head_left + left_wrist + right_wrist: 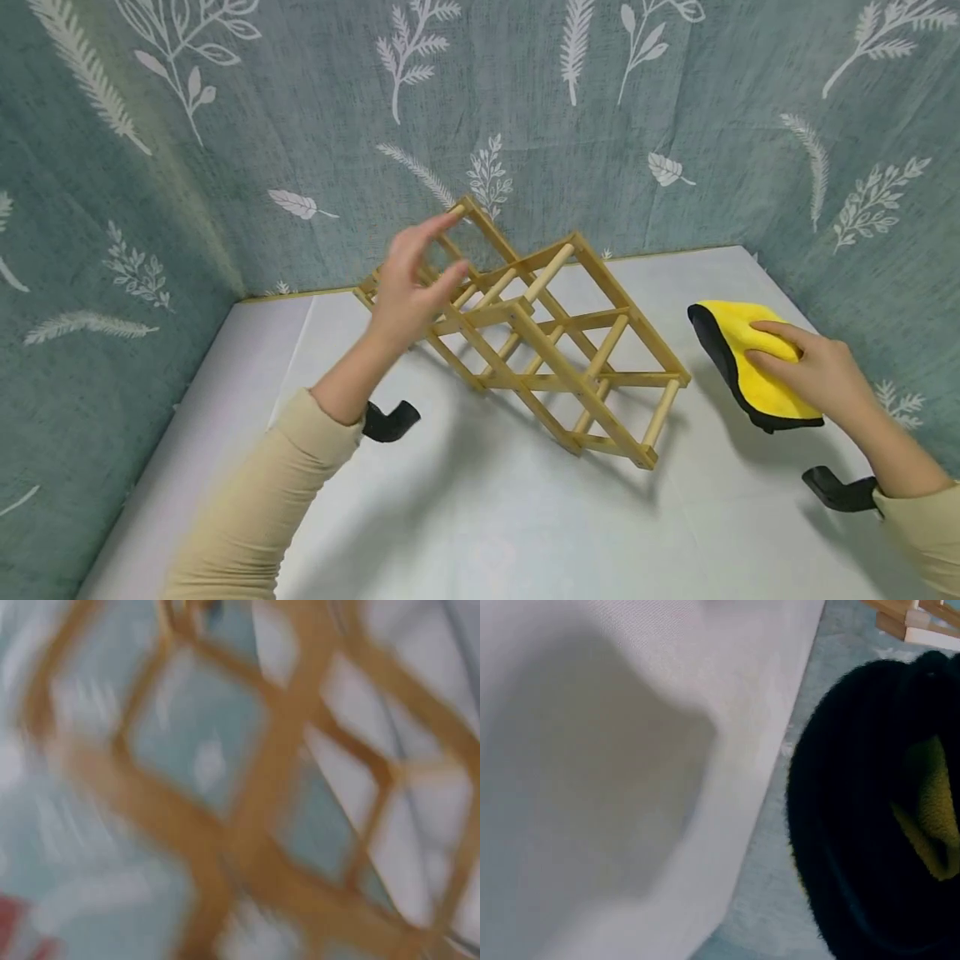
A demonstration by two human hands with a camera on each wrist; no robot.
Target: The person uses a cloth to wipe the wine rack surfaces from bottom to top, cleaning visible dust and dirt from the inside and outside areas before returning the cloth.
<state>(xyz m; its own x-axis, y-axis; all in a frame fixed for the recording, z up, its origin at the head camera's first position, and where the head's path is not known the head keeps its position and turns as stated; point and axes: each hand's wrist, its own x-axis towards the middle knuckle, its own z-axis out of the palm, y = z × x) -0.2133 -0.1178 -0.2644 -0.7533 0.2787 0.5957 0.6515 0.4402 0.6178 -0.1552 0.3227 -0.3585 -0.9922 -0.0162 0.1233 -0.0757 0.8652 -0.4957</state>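
Observation:
A folding wooden wine rack (525,379), made of crossed slats and round dowels, stands on the white surface in the head view. My left hand (412,287) is at the rack's left part and covers some of it, thumb and index finger spread apart. Whether the index fingertip touches the top dowel, I cannot tell. Blurred slats of the wine rack (255,847) fill the left wrist view. On the right, my right hand (817,371) grips a folded yellow cloth (731,333) with black edging, held over the surface. The cloth's dark side (855,825) shows in the right wrist view.
A white tabletop (510,533) lies beneath everything. Green-grey fabric with white leaf prints (322,150) hangs behind and at both sides. Black wrist-worn pieces (392,421) stick out beside both wrists.

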